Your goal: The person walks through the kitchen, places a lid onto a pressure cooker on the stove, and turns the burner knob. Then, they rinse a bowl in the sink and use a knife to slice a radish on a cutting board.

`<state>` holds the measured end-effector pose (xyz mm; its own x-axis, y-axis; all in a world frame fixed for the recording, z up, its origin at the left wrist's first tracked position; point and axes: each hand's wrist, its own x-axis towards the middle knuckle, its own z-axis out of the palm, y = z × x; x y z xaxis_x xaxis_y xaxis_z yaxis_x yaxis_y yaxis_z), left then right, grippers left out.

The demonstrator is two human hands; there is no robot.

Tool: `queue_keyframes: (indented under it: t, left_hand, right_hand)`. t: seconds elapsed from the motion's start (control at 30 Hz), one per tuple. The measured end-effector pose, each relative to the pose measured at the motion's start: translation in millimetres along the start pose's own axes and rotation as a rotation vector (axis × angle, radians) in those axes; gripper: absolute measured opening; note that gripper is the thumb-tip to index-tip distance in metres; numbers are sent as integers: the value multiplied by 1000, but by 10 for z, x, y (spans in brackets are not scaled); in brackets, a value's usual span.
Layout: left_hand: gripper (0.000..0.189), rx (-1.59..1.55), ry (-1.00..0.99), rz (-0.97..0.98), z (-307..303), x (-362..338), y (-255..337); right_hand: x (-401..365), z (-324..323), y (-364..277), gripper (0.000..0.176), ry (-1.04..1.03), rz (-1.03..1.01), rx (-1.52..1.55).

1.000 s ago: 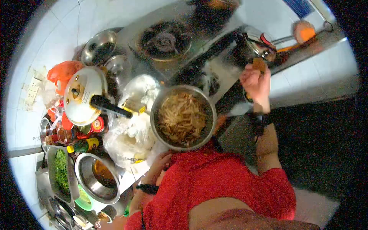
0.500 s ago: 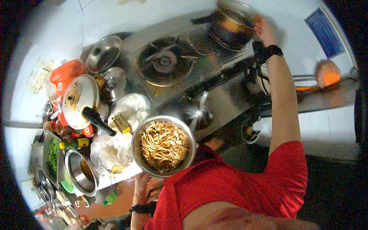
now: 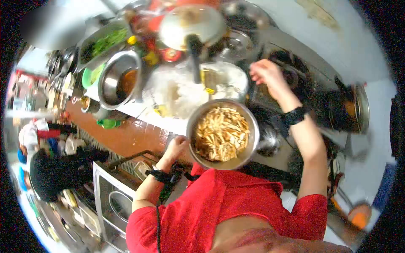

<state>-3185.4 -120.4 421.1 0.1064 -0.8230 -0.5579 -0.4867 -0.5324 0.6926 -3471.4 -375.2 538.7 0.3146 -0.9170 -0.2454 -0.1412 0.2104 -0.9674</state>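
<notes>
"Strips of sliced food point(image 3: 222, 134) are lying where?"

"In the steel bowl point(image 3: 253, 135); it's sitting just in front of the red shirt point(image 3: 240, 189), near the clear plastic bag point(image 3: 171, 92)."

"And what is the left hand point(image 3: 179, 146) doing?"

"Curling at the bowl's left rim; I can't tell whether it's pinching it."

"The right hand point(image 3: 265, 75)?"

"It's hanging between the bag and the stove burner point(image 3: 297, 74), its fingers bending loosely, slightly apart."

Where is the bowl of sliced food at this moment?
In the head view, the bowl is just right of centre, in front of the red shirt, with the left hand beside its rim.
</notes>
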Motion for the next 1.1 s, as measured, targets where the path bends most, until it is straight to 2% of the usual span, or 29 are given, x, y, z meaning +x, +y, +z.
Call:
queue_keyframes:
  t: [0.03, 0.1, 0.17, 0.23, 0.3, 0.47, 0.53, 0.6, 0.63, 0.67, 0.7, 0.73, 0.77, 0.83, 0.87, 0.93, 0.97, 1.03, 1.1]
  left_hand:
    - [29, 31, -6, -20, -6, 24, -49]
    - [28, 16, 69, 196, 54, 61, -254]
    - [29, 10, 61, 163, 54, 58, -269]
    - [32, 28, 13, 140, 48, 69, -257]
    - [29, 103, 64, 167, 61, 47, -230]
    - [32, 25, 66, 184, 114, 54, -277]
    - [32, 26, 42, 195, 136, 78, -311]
    - [33, 4, 114, 222, 127, 34, -300]
    - [32, 29, 136, 225, 150, 60, -327]
    - [30, 31, 90, 200, 76, 21, -247]
    - [30, 13, 137, 155, 73, -23, -207]
    - [31, -14, 122, 171, 55, -48, -170]
    - [34, 54, 74, 98, 0, -69, -84]
    - [38, 1, 86, 132, 74, 30, -336]
    - [42, 16, 55, 121, 43, 38, -315]
    - [47, 94, 312, 354, 9, 52, -259]
    - [44, -29, 381, 368, -6, 13, -74]
    - [38, -148, 406, 355, -34, -27, 405]
    - [31, -115, 350, 476, -5, 116, 638]
  right_hand:
    - [259, 258, 208, 25, -58, -15, -99]
    - [464, 828, 215, 43, -112, 114, -163]
    - [556, 1296, 250, 53, -43, 130, -161]
    - [659, 1624, 229, 50, -102, 146, -65]
    - [1010, 1755, 642, 39, 10, 40, -32]
    - [1122, 1860, 664, 14, 90, 89, 133]
    - [1064, 1886, 500, 12, 105, 62, 180]
    - [922, 1865, 405, 11, 221, 41, 242]
    - [843, 1841, 364, 11, 195, 20, 313]
    - [792, 1778, 370, 14, 197, 4, 285]
    - [748, 1655, 422, 16, 174, -70, 234]
    - [488, 1566, 162, 17, 165, -30, 219]
    - [290, 1435, 5, 18, 132, -76, 269]
    - [170, 992, 170, 15, 166, -37, 80]
    - [-27, 821, 107, 13, 219, -61, 139]
    - [-529, 420, -142, 11, 241, -95, 234]
    - [-715, 206, -150, 11, 309, -95, 243]
    - [-1049, -201, -161, 13, 393, -87, 235]
    - [-1426, -490, -262, 11, 593, -149, 259]
